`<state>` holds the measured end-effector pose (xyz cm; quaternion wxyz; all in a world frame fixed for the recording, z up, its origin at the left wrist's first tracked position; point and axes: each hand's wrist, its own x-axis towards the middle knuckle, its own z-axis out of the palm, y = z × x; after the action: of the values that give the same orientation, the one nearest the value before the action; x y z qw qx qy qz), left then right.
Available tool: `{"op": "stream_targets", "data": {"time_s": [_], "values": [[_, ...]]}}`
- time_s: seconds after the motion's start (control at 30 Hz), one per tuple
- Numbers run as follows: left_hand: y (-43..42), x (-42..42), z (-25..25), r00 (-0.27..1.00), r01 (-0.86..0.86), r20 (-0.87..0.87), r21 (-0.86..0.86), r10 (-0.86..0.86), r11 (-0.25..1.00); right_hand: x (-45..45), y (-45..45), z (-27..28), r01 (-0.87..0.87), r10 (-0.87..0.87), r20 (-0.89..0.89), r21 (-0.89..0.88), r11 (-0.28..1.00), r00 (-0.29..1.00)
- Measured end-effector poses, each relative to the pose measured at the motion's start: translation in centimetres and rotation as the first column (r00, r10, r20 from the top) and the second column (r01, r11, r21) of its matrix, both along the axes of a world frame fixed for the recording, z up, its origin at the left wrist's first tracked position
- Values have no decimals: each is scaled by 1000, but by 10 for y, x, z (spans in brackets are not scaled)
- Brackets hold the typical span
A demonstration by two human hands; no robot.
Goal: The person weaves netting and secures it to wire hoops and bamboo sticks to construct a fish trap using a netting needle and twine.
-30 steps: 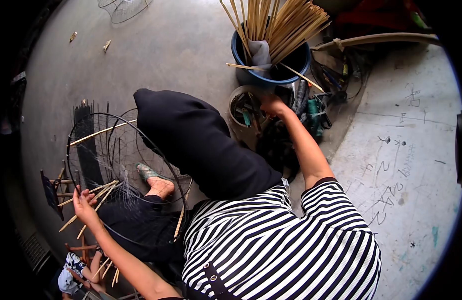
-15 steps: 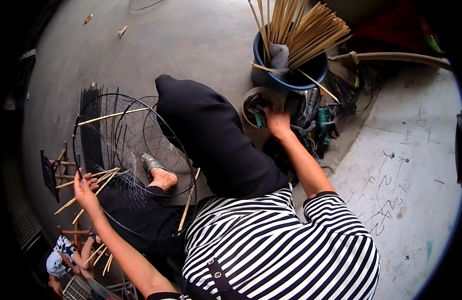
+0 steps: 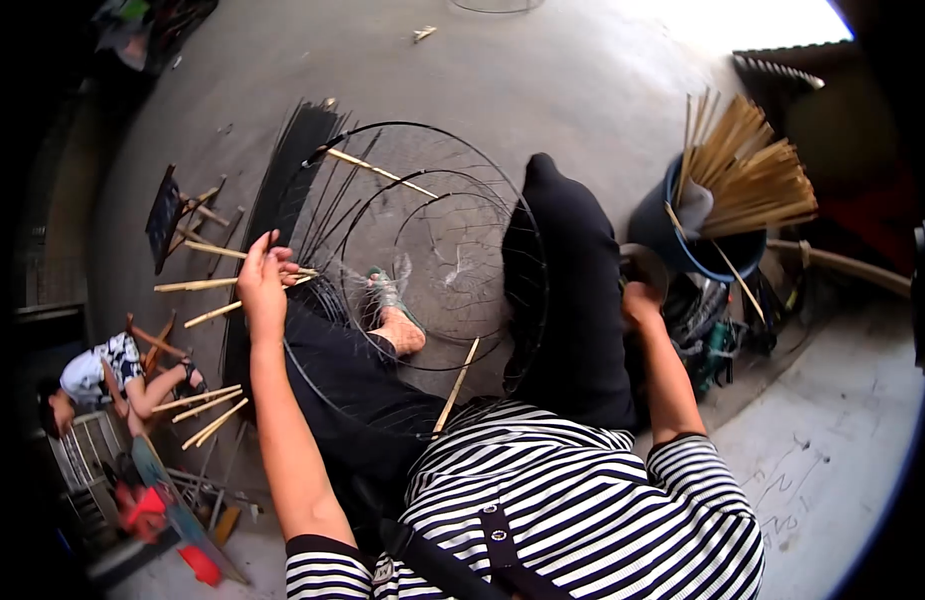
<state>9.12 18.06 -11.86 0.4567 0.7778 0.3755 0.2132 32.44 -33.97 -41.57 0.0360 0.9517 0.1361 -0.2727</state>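
A round net frame point(image 3: 530, 215) of black wire hoops, with fine mesh and a few light wooden sticks, stands between my legs. My left hand point(image 3: 265, 285) is at the left side of its large hoop, its fingers curled around the rim. Several light sticks point(image 3: 197, 286) jut outward past that hand. My right hand point(image 3: 640, 303) reaches to a small round bowl point(image 3: 650, 268) beyond my right knee. Its fingers are down inside the bowl and hidden, so what they touch does not show.
A blue-rimmed bucket point(image 3: 672, 245) full of light sticks point(image 3: 762, 185) stands at the right. Tangled cords and a green spool point(image 3: 717, 345) lie below it. Dark rods point(image 3: 297, 165) lie on the floor at left, near a small folding stool point(image 3: 167, 220). Another person point(image 3: 112, 370) sits at far left.
My view has swung left, so everything appears further right. The left hand stays at the hoop. My right hand remains at the bowl, with its fingers now less visible.
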Motion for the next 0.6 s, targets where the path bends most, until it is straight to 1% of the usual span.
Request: {"op": "stream_targets", "data": {"time_s": [0.07,0.13,0.17,0.2,0.23,0.27,0.3,0.33,0.37,0.4,0.43,0.47,0.5,0.53,0.57,0.6], "values": [[0,0,3,1000,-3,-1,5,3,1000,1,4,84,-112,101,-119,-97,989,988],[-1,-1,5,999,20,34,13,-21,1000,-3,4,142,-179,163,-115,-143,973,980],[-3,1,9,999,7,43,-10,-7,1000,-9,8,186,-158,153,-56,-88,983,987],[-4,3,13,999,1,54,-37,1,999,-18,8,217,-106,101,87,55,993,991],[3,1,11,996,26,85,-43,-23,999,-26,9,235,-97,30,335,186,978,942],[9,-2,11,992,50,117,-44,-44,998,-31,24,280,-104,20,425,176,979,905],[10,-2,15,987,77,140,-16,-74,997,-32,34,306,-104,-63,514,289,952,855],[8,0,18,981,97,165,19,-98,995,-34,56,337,-136,-181,560,478,868,809],[4,3,22,976,123,178,42,-129,991,-30,76,354,-196,-272,558,638,745,784],[0,4,24,970,143,189,68,-153,987,-30,99,372,-343,-256,545,762,549,799],[-3,4,25,964,168,189,108,-186,980,-26,129,381,-518,-201,658,715,469,726],[-7,5,26,955,201,198,108,-219,974,-16,163,379,-672,-189,735,674,306,651],[-14,5,28,956,207,187,104,-224,973,-16,193,383,-683,-130,727,681,265,674],[-22,2,31,958,210,176,108,-226,972,-19,218,385,-699,-119,740,666,259,662],[-26,-3,32,963,194,169,99,-209,976,-18,245,382,-735,-58,770,626,260,635],[-29,-8,34,952,219,194,115,-239,969,-16,268,378,-768,6,794,587,258,608]]}}
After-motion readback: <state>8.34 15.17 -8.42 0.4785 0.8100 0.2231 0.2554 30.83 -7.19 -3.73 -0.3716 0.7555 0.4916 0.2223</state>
